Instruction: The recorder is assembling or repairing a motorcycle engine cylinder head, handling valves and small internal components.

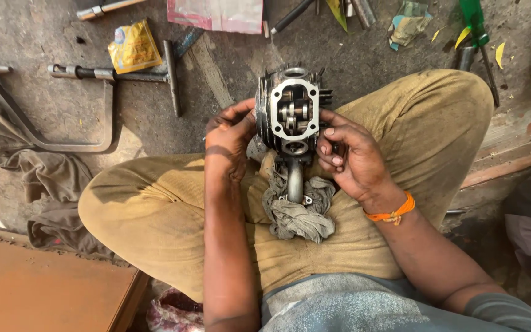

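A finned metal engine cylinder head (293,109) stands upright on my lap, its open face with the rocker parts turned up toward me. My left hand (230,139) grips its left side. My right hand (348,157) holds its right side, fingers curled at the lower edge. An intake pipe (295,180) runs down from the head onto a grey rag (298,212) that lies on my khaki trousers (155,209). An orange band (391,213) sits on my right wrist.
On the concrete floor lie a T-handle wrench (124,74), a yellow packet (133,48), a bent metal bar (62,144), a pink sheet (216,13) and a green-handled screwdriver (474,24). A brown cloth (26,166) lies left, a wooden board (38,289) bottom left.
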